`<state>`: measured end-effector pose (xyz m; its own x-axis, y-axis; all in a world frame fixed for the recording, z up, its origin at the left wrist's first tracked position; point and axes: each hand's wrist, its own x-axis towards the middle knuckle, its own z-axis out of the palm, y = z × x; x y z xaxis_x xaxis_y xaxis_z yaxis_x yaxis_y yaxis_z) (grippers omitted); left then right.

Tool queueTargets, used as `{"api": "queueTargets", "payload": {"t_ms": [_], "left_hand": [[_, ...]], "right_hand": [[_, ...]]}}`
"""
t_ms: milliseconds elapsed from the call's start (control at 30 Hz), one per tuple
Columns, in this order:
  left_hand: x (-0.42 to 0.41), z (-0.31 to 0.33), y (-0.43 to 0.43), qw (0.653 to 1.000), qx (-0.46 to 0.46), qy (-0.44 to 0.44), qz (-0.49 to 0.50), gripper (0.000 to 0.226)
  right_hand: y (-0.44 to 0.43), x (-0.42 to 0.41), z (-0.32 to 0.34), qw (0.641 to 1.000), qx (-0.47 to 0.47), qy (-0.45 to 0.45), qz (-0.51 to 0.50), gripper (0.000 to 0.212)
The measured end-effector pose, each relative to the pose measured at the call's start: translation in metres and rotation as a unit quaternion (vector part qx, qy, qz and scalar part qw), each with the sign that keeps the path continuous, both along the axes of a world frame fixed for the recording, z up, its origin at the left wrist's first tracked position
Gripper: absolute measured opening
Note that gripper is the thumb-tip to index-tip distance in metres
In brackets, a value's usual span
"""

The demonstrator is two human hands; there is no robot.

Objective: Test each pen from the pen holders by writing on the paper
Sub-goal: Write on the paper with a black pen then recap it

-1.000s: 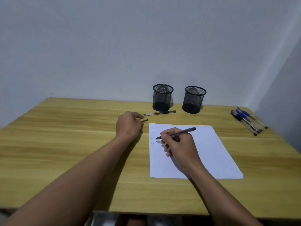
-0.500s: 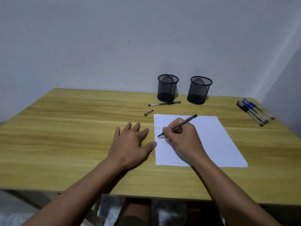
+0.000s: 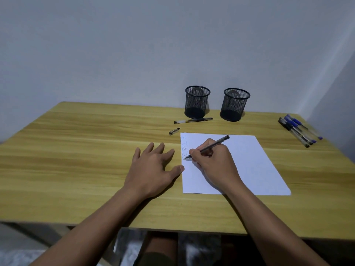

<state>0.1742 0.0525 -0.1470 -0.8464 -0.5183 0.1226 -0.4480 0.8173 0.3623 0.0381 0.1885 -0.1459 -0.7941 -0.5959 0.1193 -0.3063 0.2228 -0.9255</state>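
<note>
A white sheet of paper (image 3: 247,164) lies on the wooden table, with several small scribbles down its left margin. My right hand (image 3: 213,164) grips a black pen (image 3: 215,144), its tip touching the paper just under the lowest scribble. My left hand (image 3: 153,167) lies flat on the table with fingers spread, its thumb at the paper's left edge. A black pen cap (image 3: 174,131) lies beyond the paper's top left corner. Two black mesh pen holders (image 3: 196,101) (image 3: 234,104) stand at the back; both look empty.
A capped black pen (image 3: 193,120) lies in front of the left holder. Several blue and black pens (image 3: 299,130) lie side by side at the table's right edge. The wall is close behind the holders. My knees show below the table's (image 3: 76,150) near edge.
My left hand let go of the pen cap near the paper's corner, drew back and now lies flat beside the paper. My right hand lowered the pen tip onto the paper.
</note>
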Motion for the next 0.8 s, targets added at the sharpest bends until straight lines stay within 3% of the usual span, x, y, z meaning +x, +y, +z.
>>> {"api": "queueTargets", "payload": {"t_ms": [800], "left_hand": [[0.0008,-0.0019,0.0008,1.000,0.018,0.014,0.010,0.070]], "right_hand": [[0.0064,0.0055,0.0087,0.998,0.018,0.017,-0.052,0.016]]}}
